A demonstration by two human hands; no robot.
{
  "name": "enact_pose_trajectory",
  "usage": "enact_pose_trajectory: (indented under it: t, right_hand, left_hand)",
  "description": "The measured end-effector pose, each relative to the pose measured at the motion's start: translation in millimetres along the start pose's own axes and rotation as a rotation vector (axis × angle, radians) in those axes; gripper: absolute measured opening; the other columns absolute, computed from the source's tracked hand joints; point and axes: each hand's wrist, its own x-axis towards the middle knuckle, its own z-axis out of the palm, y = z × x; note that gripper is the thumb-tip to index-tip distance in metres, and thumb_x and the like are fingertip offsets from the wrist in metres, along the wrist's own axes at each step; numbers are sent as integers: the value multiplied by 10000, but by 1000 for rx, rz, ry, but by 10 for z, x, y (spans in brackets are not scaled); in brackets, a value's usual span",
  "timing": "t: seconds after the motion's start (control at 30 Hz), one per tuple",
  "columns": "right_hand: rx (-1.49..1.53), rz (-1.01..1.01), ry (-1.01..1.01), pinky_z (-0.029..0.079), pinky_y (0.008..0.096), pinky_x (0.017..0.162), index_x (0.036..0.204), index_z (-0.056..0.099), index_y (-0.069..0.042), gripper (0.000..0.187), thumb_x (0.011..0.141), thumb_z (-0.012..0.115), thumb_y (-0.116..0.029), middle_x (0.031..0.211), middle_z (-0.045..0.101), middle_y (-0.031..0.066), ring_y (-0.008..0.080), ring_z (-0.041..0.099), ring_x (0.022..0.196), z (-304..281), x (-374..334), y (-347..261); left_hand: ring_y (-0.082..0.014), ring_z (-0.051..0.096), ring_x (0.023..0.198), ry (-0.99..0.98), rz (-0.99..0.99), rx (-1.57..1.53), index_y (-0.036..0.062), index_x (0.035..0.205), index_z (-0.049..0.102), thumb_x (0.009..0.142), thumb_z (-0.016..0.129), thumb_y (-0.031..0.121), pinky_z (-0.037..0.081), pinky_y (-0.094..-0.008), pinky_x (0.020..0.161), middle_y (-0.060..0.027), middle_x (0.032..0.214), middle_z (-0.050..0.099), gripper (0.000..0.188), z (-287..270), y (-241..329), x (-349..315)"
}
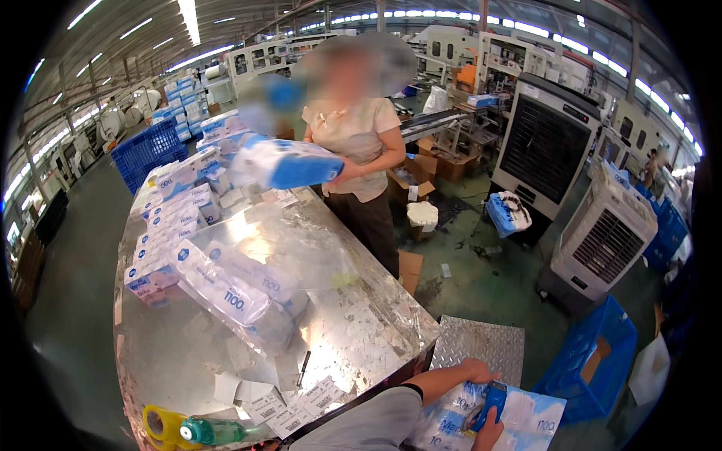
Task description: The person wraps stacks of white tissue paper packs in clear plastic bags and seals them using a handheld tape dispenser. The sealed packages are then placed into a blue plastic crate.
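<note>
Fingers of the right hand (489, 434) are curled shut around a blue tool (492, 398), low at the near right. Fingers of the left hand (477, 370) seem to lie flat, apart, on a white pack (526, 421) below the table's (361, 331) near corner. On the table lie a clear-wrapped bundle (233, 289), loose labels (293, 410) and a pen (303, 368).

The blue tool (492, 400) is partly covered by the right hand (487, 434), itself cut off at the lower edge. The grip of the left hand (479, 370) cannot be made out. The co-worker's package (282, 165) is blurred by motion.
</note>
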Motion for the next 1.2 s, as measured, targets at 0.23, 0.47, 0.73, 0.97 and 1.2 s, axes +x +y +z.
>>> enact_pose_trajectory:
  t: [0.23, 0.47, 0.73, 0.97, 1.2]
  right_hand:
    - [605, 456, -286, 542, 366, 529, 862, 611, 14, 465, 955, 549, -438, 681, 651, 164, 259, 638, 539, -40, -3, -825]
    - [789, 495, -423, 531, 390, 530, 840, 596, -11, 473, 957, 544, -467, 655, 622, 133, 262, 618, 531, -112, 149, -543]
    - [790, 363, -454, 529, 358, 536, 821, 592, -30, 460, 953, 552, -469, 668, 628, 117, 239, 618, 542, -59, 53, -564]
    - [841, 438, -345, 529, 335, 534, 863, 616, -46, 369, 946, 603, -405, 708, 640, 84, 182, 625, 559, -315, -258, -303]
    - [614, 394, -443, 526, 301, 568, 946, 659, 18, 436, 962, 567, -408, 738, 682, 109, 194, 661, 586, -989, -1264, -527]
  left_hand:
    - [-359, 571, 1147, 885, 105, -113, 18, 1191, 617, 960, 467, 412, 454, -458, 950, -202, 1219, 614, 481, 560, -199, -573]
    - [-351, 421, 1334, 761, 338, 84, -28, 1355, 463, 932, 571, 371, 348, -444, 1090, -210, 1437, 438, 591, 1545, 101, -2124]
    - [-326, 254, 1444, 547, 257, 437, -64, 1443, 302, 756, 733, 404, 224, -447, 1165, -208, 1541, 270, 936, 1778, 391, -2253]
    - [-358, 269, 1431, 572, 253, 514, -74, 1436, 304, 751, 734, 420, 220, -468, 1166, -235, 1516, 302, 947, 1763, 539, -2248]
    - [-368, 277, 1423, 453, 168, 575, -89, 1444, 270, 762, 710, 272, 213, -455, 1175, -257, 1498, 323, 889, 1776, 562, -2167]
